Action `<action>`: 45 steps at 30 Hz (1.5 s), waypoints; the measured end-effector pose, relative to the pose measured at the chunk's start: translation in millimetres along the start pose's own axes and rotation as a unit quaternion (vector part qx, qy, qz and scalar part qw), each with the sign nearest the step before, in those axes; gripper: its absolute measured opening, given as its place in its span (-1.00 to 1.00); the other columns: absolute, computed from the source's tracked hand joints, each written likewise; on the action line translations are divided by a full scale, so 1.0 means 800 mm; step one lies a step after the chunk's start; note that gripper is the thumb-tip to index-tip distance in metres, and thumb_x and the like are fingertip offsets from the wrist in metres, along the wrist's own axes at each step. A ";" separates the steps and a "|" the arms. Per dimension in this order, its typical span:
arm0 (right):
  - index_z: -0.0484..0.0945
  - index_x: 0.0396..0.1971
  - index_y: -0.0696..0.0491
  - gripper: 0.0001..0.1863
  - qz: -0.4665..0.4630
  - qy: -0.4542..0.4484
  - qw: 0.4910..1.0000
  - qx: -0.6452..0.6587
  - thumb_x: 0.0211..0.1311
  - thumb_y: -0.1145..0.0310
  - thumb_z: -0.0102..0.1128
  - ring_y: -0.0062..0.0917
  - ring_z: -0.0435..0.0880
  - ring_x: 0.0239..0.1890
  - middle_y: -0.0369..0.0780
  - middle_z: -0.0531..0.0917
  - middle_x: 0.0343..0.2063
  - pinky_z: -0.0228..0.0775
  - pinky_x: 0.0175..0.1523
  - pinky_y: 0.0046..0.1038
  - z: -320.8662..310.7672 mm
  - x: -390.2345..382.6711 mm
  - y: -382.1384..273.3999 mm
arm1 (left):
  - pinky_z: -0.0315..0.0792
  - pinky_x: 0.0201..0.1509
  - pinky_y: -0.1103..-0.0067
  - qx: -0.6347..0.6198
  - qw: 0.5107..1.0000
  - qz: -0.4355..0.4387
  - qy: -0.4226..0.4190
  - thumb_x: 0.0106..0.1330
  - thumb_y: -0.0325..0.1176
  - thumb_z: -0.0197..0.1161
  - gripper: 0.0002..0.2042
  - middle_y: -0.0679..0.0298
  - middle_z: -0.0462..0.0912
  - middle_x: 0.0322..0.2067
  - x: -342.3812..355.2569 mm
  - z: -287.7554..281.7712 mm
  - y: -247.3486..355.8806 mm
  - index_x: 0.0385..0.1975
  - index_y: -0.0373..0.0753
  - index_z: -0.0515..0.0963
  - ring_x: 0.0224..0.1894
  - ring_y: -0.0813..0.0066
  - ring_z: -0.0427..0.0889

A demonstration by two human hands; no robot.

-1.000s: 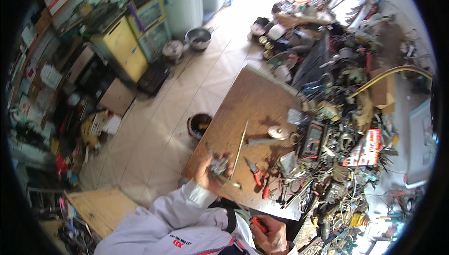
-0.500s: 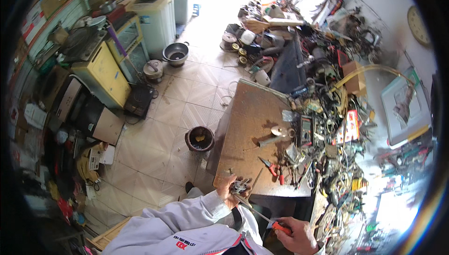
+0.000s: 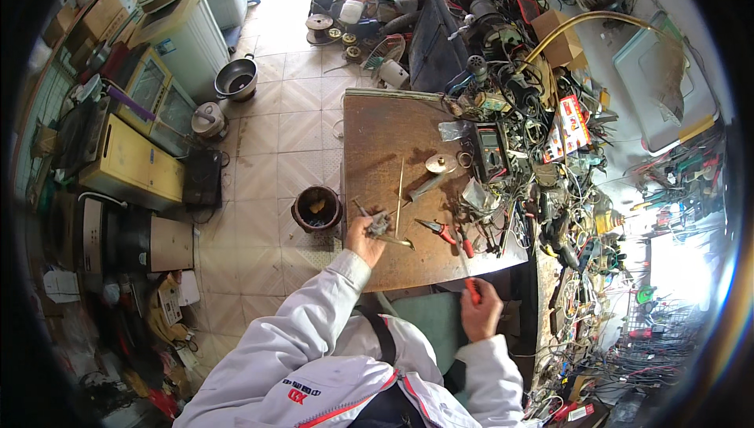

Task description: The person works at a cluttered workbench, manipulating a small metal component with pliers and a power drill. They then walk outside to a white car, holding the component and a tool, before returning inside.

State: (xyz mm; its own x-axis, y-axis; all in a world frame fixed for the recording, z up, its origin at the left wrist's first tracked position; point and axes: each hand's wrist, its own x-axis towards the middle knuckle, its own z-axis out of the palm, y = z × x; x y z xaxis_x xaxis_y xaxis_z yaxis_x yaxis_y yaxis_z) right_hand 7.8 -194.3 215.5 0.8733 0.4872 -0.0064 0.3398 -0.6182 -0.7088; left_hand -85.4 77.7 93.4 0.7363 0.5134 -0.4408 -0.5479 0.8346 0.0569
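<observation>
My left hand (image 3: 363, 244) is closed round a grey metal part (image 3: 380, 224) with thin rods sticking out of it, held above the near left side of the brown table (image 3: 377, 137). What kind of part it is, I cannot make out. In my right hand (image 3: 482, 315), by the table's front edge, is a screwdriver (image 3: 472, 290) with an orange-red handle. Its shaft points away from me and stays apart from the metal part. Just beyond the screwdriver lie red-handled pliers (image 3: 441, 231) and another red-handled tool (image 3: 466, 244). Farther back sits a round metal disc (image 3: 440, 162) beside a short tube.
A multimeter (image 3: 491, 151) and a heap of cables and parts (image 3: 542, 169) crowd the table's right side. Left of the table, a dark bucket (image 3: 317, 209) stands on the tiled floor. A two-handled pot (image 3: 236, 79) and a yellow cabinet (image 3: 137, 162) are farther left.
The screwdriver has come away from the metal part. My left hand has carried the part forward over the table; my right hand has moved forward to the table's edge. The whole view has shifted.
</observation>
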 end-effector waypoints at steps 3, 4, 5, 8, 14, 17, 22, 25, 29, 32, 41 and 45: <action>0.60 -0.14 0.19 -0.71 -0.021 0.003 1.000 -0.023 0.13 0.42 0.27 -0.17 0.68 -0.23 -0.02 0.66 -0.27 0.51 -0.09 -0.28 0.086 0.031 0.029 | 0.53 -0.03 0.28 0.036 0.999 0.025 0.026 0.28 -0.37 0.13 -0.72 0.11 0.65 -0.18 0.036 0.015 0.006 -0.05 -0.31 0.50 -0.12 0.20 0.64; 0.59 -0.12 0.18 -0.70 -0.035 0.001 0.998 -0.058 0.15 0.39 0.26 -0.11 0.66 -0.21 -0.01 0.66 -0.25 0.50 -0.08 -0.24 0.116 0.046 0.036 | 0.53 -0.02 0.28 0.059 0.996 0.040 0.055 0.28 -0.37 0.13 -0.72 0.13 0.66 -0.19 0.050 0.018 0.009 -0.05 -0.31 0.50 -0.12 0.22 0.64; 0.58 -0.09 0.14 -0.69 -0.019 0.005 0.999 -0.037 0.17 0.38 0.23 -0.05 0.64 -0.19 0.01 0.65 -0.23 0.48 -0.07 -0.17 0.144 0.058 0.048 | 0.53 -0.02 0.30 0.072 0.996 0.040 0.046 0.27 -0.38 0.15 -0.73 0.15 0.67 -0.20 0.068 0.009 0.008 -0.06 -0.29 0.51 -0.12 0.27 0.65; 0.54 -0.06 0.14 -0.67 0.010 0.019 0.997 -0.068 0.17 0.38 0.23 -0.05 0.63 -0.16 0.01 0.65 -0.21 0.46 -0.05 -0.13 0.179 0.090 0.035 | 0.55 0.00 0.36 0.158 0.979 0.041 0.123 0.29 -0.45 0.10 -0.76 0.11 0.64 -0.11 0.109 -0.009 -0.009 -0.06 -0.30 0.50 -0.13 0.25 0.64; 0.40 0.06 0.22 -0.57 0.049 0.068 0.996 0.001 0.15 0.53 0.13 0.08 0.56 -0.09 0.12 0.57 -0.15 0.40 0.01 -0.12 0.211 0.112 0.051 | 0.49 -0.34 0.50 0.345 0.906 0.014 0.246 0.11 -0.42 0.20 -0.88 0.28 0.59 -0.39 0.131 0.010 -0.002 -0.39 -0.18 0.41 -0.32 0.45 0.62; 0.37 0.07 0.26 -0.55 0.019 0.109 0.994 0.000 0.13 0.55 0.12 0.05 0.55 -0.08 0.11 0.55 -0.15 0.38 0.02 -0.13 0.235 0.115 0.055 | 0.47 -0.12 0.31 0.678 0.697 0.174 0.156 0.10 -0.31 0.19 -0.76 0.09 0.62 -0.44 0.131 0.010 0.015 -0.35 -0.36 0.48 -0.30 0.13 0.60; 0.37 0.08 0.23 -0.58 0.051 0.146 0.987 -0.038 0.20 0.59 0.09 -0.20 0.57 -0.08 -0.01 0.55 -0.14 0.40 0.10 -0.31 0.310 0.120 0.100 | 0.40 0.17 0.47 0.694 0.719 0.027 -0.033 0.21 -0.36 0.18 -0.60 0.03 0.61 0.00 0.125 -0.024 0.111 0.01 -0.44 0.50 0.08 0.27 0.57; 0.40 -0.02 0.22 -0.61 0.115 0.082 0.990 -0.027 0.11 0.55 0.13 -0.10 0.55 -0.15 0.02 0.54 -0.22 0.40 0.00 -0.23 0.304 0.136 0.029 | 0.43 0.16 0.49 0.674 0.737 -0.016 -0.044 0.28 -0.32 0.18 -0.59 0.04 0.65 0.00 0.100 -0.082 0.224 0.06 -0.44 0.50 0.10 0.37 0.58; 0.39 0.07 0.17 -0.44 0.234 0.073 0.948 -0.204 0.01 0.41 0.30 -0.02 0.56 -0.07 0.04 0.60 -0.15 0.36 0.06 -0.07 0.320 0.140 0.005 | 0.48 0.12 0.39 0.848 0.517 -0.099 0.059 0.26 -0.11 0.19 -0.62 0.06 0.69 -0.06 0.048 -0.159 0.439 -0.06 -0.23 0.64 0.02 0.22 0.65; 0.27 0.23 0.30 -0.18 0.232 0.127 0.888 -0.375 -0.01 0.23 0.37 0.04 0.46 0.13 0.15 0.50 0.04 0.30 0.25 -0.09 0.284 0.100 0.221 | 0.53 0.02 0.33 0.812 0.533 -0.105 0.215 0.14 -0.12 0.24 -0.63 0.06 0.74 -0.20 -0.005 -0.212 0.568 -0.15 -0.21 0.68 -0.09 0.14 0.70; 0.33 0.17 0.27 -0.25 0.293 0.216 0.846 -0.390 -0.04 0.28 0.37 0.01 0.52 0.06 0.12 0.54 -0.01 0.38 0.16 -0.12 0.385 0.187 -0.126 | 0.56 -0.05 0.48 0.775 0.578 -0.077 0.244 0.14 -0.23 0.26 -0.62 0.09 0.75 -0.23 0.119 -0.259 0.772 -0.08 -0.28 0.67 -0.17 0.32 0.71; 0.36 0.15 0.26 -0.28 0.233 0.241 0.865 -0.373 -0.05 0.31 0.38 0.00 0.54 0.03 0.11 0.56 -0.03 0.41 0.12 -0.14 0.477 0.278 -0.185 | 0.52 0.10 0.42 0.765 0.601 -0.120 0.199 0.14 -0.16 0.24 -0.60 0.12 0.74 -0.16 0.231 -0.158 0.829 -0.07 -0.20 0.67 -0.06 0.25 0.70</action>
State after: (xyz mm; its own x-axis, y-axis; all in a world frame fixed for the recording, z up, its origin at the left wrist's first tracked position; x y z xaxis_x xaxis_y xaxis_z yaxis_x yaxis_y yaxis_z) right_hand 18.4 240.7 50.1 0.9593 -0.1253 0.2530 -0.1151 -0.9918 -0.0547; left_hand -363.5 700.9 -63.7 0.4013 0.5070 -0.7628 0.7852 0.2384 0.5716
